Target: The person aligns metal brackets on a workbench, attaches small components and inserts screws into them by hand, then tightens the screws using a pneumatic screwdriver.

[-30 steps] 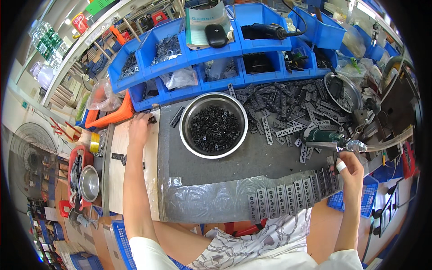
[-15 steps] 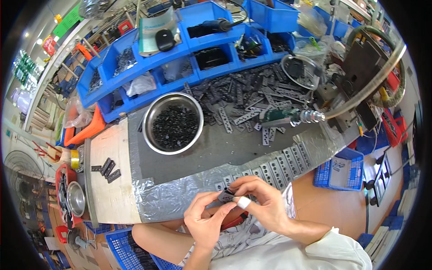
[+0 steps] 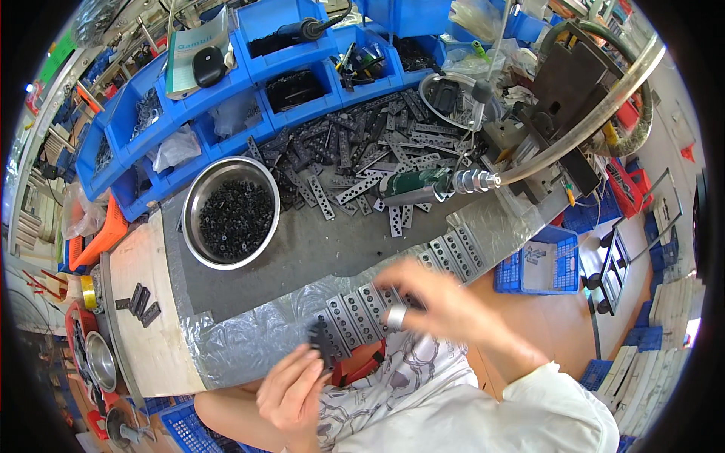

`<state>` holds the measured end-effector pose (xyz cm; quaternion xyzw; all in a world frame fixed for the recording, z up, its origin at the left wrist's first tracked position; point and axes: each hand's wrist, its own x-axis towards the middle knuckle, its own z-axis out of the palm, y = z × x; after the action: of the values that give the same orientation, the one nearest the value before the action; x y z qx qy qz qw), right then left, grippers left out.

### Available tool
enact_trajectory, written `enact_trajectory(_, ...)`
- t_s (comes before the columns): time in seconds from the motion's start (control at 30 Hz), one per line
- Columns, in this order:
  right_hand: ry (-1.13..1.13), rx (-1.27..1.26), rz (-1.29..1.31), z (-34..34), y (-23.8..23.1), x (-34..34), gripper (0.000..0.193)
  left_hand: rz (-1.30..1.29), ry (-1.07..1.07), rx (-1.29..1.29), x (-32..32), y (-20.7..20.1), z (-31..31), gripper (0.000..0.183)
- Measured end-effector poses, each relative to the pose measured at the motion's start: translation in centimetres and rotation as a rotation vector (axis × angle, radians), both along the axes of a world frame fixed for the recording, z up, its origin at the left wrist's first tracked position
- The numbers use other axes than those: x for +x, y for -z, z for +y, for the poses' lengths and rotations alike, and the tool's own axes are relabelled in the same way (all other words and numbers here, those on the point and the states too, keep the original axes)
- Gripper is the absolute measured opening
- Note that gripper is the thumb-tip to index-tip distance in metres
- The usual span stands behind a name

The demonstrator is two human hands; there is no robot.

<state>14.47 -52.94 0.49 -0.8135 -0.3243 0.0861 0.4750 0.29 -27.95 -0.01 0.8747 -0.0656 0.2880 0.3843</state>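
"Where's the black piece (image 3: 320,341)?"
"The left hand (image 3: 293,392) pinches it near the surface's (image 3: 234,332) edge. The right hand's (image 3: 438,298) blurry grip? Can't tell."
"Room?"
"Grey mat (image 3: 310,257) shows beside the bowl (image 3: 193,219). The booklet (image 3: 198,32) has letters."

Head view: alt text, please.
A person's left hand holds a black part at the left end of a row of drilled plates, with the motion-blurred right hand over the row. Beyond are a steel bowl of small black hardware and a green-bodied tool.
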Motion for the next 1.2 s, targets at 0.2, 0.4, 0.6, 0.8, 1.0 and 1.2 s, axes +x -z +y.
enact_trajectory(0.2,0.636,-0.373,-0.107,-2.3,1.8,9.0,0.025,0.131,0.053,0.232,-2.5,4.5,2.7,0.032)
enact_trajectory(0.4,0.715,-0.321,-0.261,-0.8,3.2,10.1,0.029,0.11,0.023,0.298,0.5,2.6,5.5,0.023)
enact_trajectory(0.6,0.703,-0.279,-0.201,0.1,3.6,10.5,0.038,0.095,-0.516,0.261,15.9,2.9,20.0,0.017)
enact_trajectory(0.8,0.614,-0.067,-0.187,-0.9,4.6,11.4,0.028,0.236,-0.624,0.534,23.2,7.1,27.0,0.025)
enact_trajectory(1.0,0.688,0.088,0.146,-2.5,2.3,7.3,0.021,0.223,-0.569,0.41,16.2,4.0,23.6,0.018)
enact_trajectory(1.2,0.535,0.147,0.162,-2.4,-0.7,2.5,0.014,0.435,-0.484,-0.238,4.9,-4.0,11.8,0.018)
